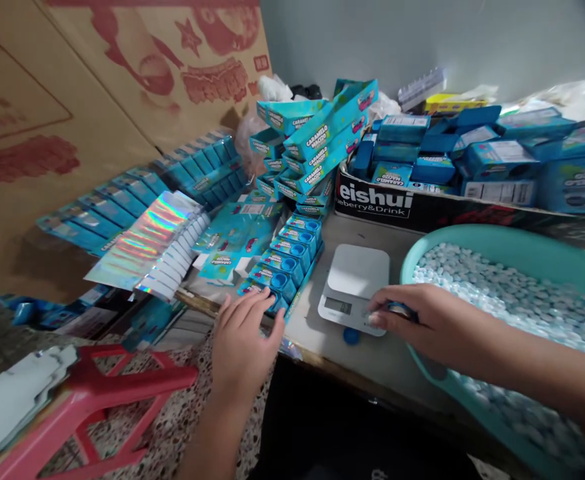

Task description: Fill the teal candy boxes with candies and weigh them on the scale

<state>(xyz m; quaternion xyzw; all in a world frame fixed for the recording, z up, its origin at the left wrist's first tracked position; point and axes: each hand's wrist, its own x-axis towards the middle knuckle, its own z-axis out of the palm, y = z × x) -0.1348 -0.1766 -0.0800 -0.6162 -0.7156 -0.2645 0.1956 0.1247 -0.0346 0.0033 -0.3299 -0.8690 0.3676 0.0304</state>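
Observation:
My left hand point(245, 340) rests with its fingers stretched and a little apart at the near end of a row of small blue candy boxes point(278, 261), touching the nearest one. The boxes sit in a blue display tray point(312, 268), and round openings show on their faces. My right hand point(415, 313) is closed at the front right corner of a white digital scale point(358, 270). A dark, shiny, rounded thing point(401, 309) shows in its curled fingers, too small to name. The scale's plate is bare. A blue round cap point(351, 335) lies just before the scale.
A turquoise tub point(472, 232) of wrapped candies point(492, 287) stands at right. Behind it, a black carton point(372, 200) holds blue boxes. Stacked display trays point(317, 143), flat holographic packets point(145, 243) and a large cardboard box point(122, 80) are leftward. A red stool point(117, 393) stands below.

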